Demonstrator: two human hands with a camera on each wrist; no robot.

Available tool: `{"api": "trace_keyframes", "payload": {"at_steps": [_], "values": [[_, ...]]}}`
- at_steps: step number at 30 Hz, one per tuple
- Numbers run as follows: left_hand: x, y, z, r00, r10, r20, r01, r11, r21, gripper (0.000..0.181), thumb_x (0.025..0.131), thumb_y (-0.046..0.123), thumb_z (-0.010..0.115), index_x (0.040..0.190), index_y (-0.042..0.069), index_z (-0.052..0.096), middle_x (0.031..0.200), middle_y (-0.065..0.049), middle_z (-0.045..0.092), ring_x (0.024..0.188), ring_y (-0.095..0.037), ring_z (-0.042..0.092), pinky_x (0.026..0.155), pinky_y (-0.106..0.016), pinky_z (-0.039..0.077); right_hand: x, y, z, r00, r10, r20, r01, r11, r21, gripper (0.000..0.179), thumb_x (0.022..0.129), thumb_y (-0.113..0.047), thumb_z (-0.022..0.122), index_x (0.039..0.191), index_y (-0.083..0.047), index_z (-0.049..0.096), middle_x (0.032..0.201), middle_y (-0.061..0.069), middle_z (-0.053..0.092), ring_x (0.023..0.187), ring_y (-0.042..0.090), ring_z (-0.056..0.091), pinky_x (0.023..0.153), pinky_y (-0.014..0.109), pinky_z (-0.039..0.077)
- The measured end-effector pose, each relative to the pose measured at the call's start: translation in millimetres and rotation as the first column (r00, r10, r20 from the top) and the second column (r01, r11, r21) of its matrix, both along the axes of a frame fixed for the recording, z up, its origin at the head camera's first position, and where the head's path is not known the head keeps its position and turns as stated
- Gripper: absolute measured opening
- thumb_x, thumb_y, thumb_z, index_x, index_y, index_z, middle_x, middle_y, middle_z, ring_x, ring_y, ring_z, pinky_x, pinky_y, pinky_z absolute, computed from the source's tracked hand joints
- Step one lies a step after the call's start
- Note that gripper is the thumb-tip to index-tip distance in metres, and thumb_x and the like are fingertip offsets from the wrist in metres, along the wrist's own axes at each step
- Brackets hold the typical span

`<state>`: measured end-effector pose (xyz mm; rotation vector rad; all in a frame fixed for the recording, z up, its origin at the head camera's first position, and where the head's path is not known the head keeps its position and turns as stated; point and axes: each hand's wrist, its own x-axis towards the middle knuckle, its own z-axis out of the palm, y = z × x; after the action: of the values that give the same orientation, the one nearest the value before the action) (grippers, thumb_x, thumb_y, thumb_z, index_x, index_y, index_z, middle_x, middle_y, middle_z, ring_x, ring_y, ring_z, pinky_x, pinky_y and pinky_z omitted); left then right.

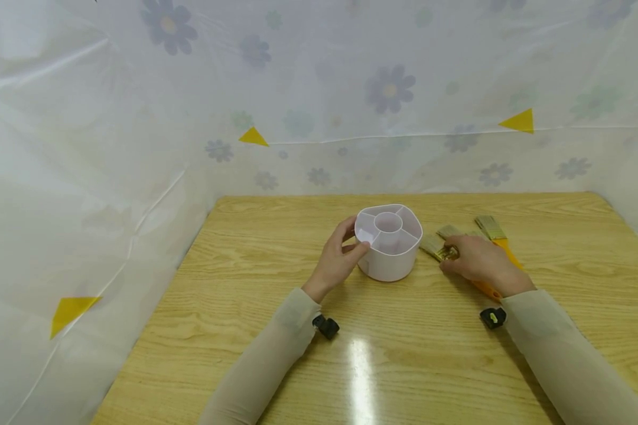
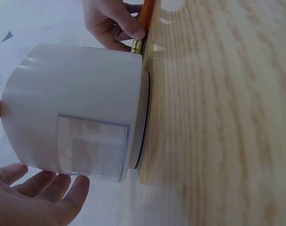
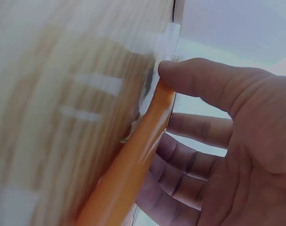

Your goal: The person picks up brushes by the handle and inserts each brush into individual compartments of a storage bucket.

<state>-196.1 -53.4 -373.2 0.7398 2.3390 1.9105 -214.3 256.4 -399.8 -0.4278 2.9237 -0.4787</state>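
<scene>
A white desk organizer [image 1: 388, 265] with a round central compartment and several divided sections stands upright on the wooden table. My left hand [image 1: 334, 260] grips its left side, thumb at the near rim and fingers spread along the wall. In the left wrist view a small clear drawer [image 2: 93, 148] shows low on the organizer. To the right, my right hand [image 1: 481, 260] pinches a flat paintbrush [image 1: 430, 247] near its metal ferrule, bristles pointing at the organizer. The brush's orange handle [image 3: 128, 160] runs under the palm, close over the tabletop.
Another paintbrush [image 1: 489, 227] lies beyond the right hand, and further bristles [image 1: 448, 231] show behind the fingers, partly hidden. The wooden table [image 1: 234, 283] ends against a flowered sheet [image 1: 319, 88] at the back and a pale sheet [image 1: 58, 195] at the left.
</scene>
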Motion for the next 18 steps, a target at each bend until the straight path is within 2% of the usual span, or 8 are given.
{"api": "trace_keyframes", "payload": {"at_steps": [5,10,18], "values": [[-0.3,-0.6,0.1,1.000,0.000,-0.002,0.000,1.000,-0.007,0.058,0.095,0.010,0.056,0.145,-0.004,0.031,0.143,-0.026,0.037,0.130,-0.043,0.038,0.101,-0.050,0.040,-0.8,0.5,1.2,0.999,-0.022,0.023,0.023,1.000,-0.018,0.060,0.087,-0.034,0.067,0.132,0.002,0.051,0.122,0.027,0.058,0.105,0.045,0.056,0.077,0.056,0.048],[-0.3,-1.3,0.2,1.000,-0.003,-0.005,0.003,1.000,0.004,0.057,0.095,0.009,0.056,0.145,-0.005,0.031,0.142,-0.027,0.038,0.129,-0.044,0.038,0.101,-0.050,0.040,-0.6,-0.3,2.1,0.999,-0.032,0.029,0.032,0.999,-0.019,0.060,0.087,-0.035,0.067,0.132,0.002,0.051,0.120,0.026,0.060,0.101,0.042,0.059,0.072,0.053,0.049],[0.2,-0.1,0.3,1.000,0.007,-0.001,-0.007,1.000,-0.009,0.057,0.095,0.010,0.057,0.145,-0.003,0.032,0.142,-0.025,0.039,0.128,-0.042,0.040,0.101,-0.049,0.041,1.3,-0.4,3.4,0.999,-0.043,0.019,0.044,0.999,-0.032,0.062,0.087,-0.036,0.067,0.133,0.002,0.049,0.111,0.020,0.065,0.087,0.030,0.063,0.067,0.048,0.050]]}}
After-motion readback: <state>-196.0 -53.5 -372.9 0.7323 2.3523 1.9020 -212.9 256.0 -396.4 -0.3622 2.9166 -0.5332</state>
